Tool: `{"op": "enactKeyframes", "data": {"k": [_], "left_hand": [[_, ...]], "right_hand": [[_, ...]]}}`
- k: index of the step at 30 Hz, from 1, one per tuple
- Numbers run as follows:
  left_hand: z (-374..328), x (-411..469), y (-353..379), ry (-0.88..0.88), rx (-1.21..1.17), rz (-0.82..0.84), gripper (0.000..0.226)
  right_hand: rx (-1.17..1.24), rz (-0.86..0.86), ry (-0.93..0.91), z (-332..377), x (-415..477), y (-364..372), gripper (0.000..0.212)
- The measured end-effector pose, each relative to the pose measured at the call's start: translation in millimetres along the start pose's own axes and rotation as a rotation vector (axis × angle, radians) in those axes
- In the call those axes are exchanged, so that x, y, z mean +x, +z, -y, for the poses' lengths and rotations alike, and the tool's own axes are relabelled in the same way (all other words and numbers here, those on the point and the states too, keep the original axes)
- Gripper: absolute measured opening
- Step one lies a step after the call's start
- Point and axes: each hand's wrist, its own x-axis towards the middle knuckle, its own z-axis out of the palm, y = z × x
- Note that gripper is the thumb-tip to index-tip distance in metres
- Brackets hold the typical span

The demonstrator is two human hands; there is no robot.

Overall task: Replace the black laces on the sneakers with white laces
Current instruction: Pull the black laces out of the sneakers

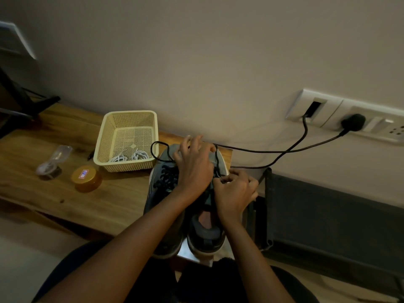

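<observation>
Two grey-and-black low-top sneakers stand side by side at the right end of the wooden surface (65, 193), toes towards the wall, heels hanging over the near edge. The left sneaker (162, 206) is fully laced, its thick black lacing (167, 178) criss-crossed up the front. The right sneaker (206, 231) gapes open at the collar, showing a reddish insole.

Both hands are on that right sneaker. The left hand (194, 169) arches over the forefoot, fingers curled. Its grip looks closed on the loose black lace (216, 159), which rises in a taut strand to the fingertips. More of that lace swings out in a wide loop towards the basket. The right hand (235, 191) sits at the shoe's outer side, thumb and fingers pinching the same lace low down by the eyelets.

Just left of the shoes is a cream perforated plastic basket (105, 136), with two coiled bundles of white laces (131, 157) in its near end. Further left are a round amber jar (86, 178) with a labelled lid and a clear plastic packet (53, 160). A black cable (284, 152) runs from behind the hands to the wall socket panel (328, 110).
</observation>
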Motion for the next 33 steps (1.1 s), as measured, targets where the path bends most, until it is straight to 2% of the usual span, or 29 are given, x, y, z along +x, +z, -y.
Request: {"op": "enactKeyframes", "data": {"k": [2, 5, 10, 14, 19, 23, 25, 28, 30, 33], "left_hand": [[0.5, -0.7, -2.0, 0.058, 0.117, 0.098, 0.020], [1.0, -1.0, -3.2, -0.002, 0.198, 0.221, 0.015], [1.4, 1.3, 0.7, -0.010, 0.198, 0.259, 0.019], [0.0, -1.1, 5.0, -0.039, 0.077, 0.158, 0.016], [1.8, 7.1, -5.0, -0.186, -0.120, -0.094, 0.016], [6.5, 6.4, -8.4, -0.105, -0.053, -0.105, 0.016], [7.1, 4.0, -8.4, -0.016, 0.009, -0.054, 0.024], [5.0, 0.2, -7.7, 0.059, 0.174, 0.128, 0.019], [3.5, -0.8, -7.3, 0.040, 0.242, 0.221, 0.018], [2.5, 0.5, -6.0, 0.003, 0.279, 0.271, 0.019]], "right_hand": [[0.028, 0.001, 0.012, -0.7, -0.1, 0.2, 0.012], [0.058, 0.000, 0.010, -0.3, -0.4, 0.3, 0.015], [0.067, -0.015, 0.019, -1.5, 0.3, 2.1, 0.014], [0.063, -0.028, 0.015, -2.8, 0.4, 3.0, 0.013], [0.034, -0.013, 0.030, -1.7, 0.6, 2.6, 0.008], [0.040, -0.008, 0.042, -1.5, 0.7, 3.3, 0.009], [0.043, -0.003, 0.042, -2.0, 0.9, 3.7, 0.011], [0.058, -0.004, 0.046, -2.9, 1.2, 4.4, 0.016], [0.071, -0.006, 0.043, -3.7, 1.3, 4.9, 0.019], [0.058, -0.012, 0.027, -4.1, 1.1, 4.4, 0.019]]}}
